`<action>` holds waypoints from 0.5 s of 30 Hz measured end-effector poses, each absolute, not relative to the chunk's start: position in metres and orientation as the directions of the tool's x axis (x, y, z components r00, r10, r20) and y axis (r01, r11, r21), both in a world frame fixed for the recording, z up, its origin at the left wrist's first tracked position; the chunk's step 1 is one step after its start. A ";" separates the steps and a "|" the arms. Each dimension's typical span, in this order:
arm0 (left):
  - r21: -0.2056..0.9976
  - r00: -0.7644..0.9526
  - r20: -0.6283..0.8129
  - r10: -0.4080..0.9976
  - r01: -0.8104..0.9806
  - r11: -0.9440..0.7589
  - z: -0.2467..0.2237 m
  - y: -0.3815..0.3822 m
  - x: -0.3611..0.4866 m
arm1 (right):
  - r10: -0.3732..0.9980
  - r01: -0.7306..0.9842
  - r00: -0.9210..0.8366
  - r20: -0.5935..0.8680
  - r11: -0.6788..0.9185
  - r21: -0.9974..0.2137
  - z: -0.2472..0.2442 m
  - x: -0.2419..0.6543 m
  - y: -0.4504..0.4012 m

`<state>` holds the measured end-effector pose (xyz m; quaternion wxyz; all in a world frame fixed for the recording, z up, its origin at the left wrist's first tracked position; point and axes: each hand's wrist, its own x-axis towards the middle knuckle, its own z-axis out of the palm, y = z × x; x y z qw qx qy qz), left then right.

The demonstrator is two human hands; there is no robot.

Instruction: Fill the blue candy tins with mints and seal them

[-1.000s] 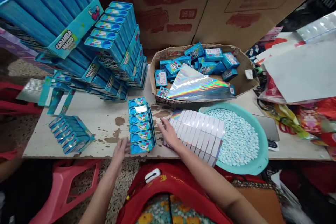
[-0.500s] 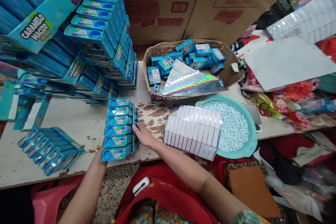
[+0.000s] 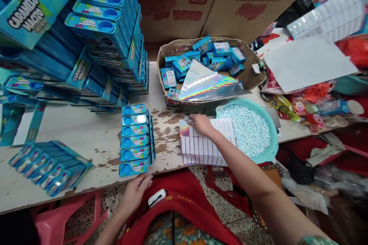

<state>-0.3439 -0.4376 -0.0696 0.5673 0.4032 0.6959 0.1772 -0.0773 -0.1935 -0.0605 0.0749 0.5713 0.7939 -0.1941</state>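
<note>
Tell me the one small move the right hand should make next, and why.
Probably, the right hand should try lifting a strip from the flat, glossy sheet of white rectangular strips: it is at the sheet's upper edge, while the left hand is near the row of six blue rectangular boxes.

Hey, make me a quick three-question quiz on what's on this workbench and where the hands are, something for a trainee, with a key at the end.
1. True or false: the right hand is touching the sheet of white strips.
2. Which one holds the pale pellets?
A) the pink stool
B) the teal basin
C) the cardboard tray
3. How many blue boxes are in the group just beyond the left hand?

Key: 1. True. 2. B. 3. Six.
</note>
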 end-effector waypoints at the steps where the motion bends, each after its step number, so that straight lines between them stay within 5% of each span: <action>1: 0.743 0.066 -0.628 0.776 0.347 0.572 -0.061 -0.430 -0.333 | 0.857 0.914 -0.379 -0.349 0.285 -0.290 -0.053 -0.083 -0.203; 5: 0.847 0.206 -0.491 0.846 0.338 0.410 -0.038 -0.393 -0.291 | 0.789 0.727 -0.507 -0.347 0.175 -0.664 -0.016 -0.093 -0.245; 7: 0.894 0.203 -0.428 0.881 0.238 0.380 -0.037 -0.380 -0.278 | 0.798 0.653 -0.502 -0.334 0.096 -0.751 -0.004 -0.090 -0.263; 11: 0.898 0.181 -0.425 0.887 -0.039 0.438 -0.055 -0.357 -0.264 | 0.812 0.665 -0.455 -0.365 0.037 -0.746 -0.011 -0.079 -0.287; 15: 0.887 0.080 -0.460 0.884 0.004 0.461 -0.091 -0.326 -0.246 | 0.892 0.772 -0.355 -0.279 0.111 -0.626 -0.051 -0.078 -0.292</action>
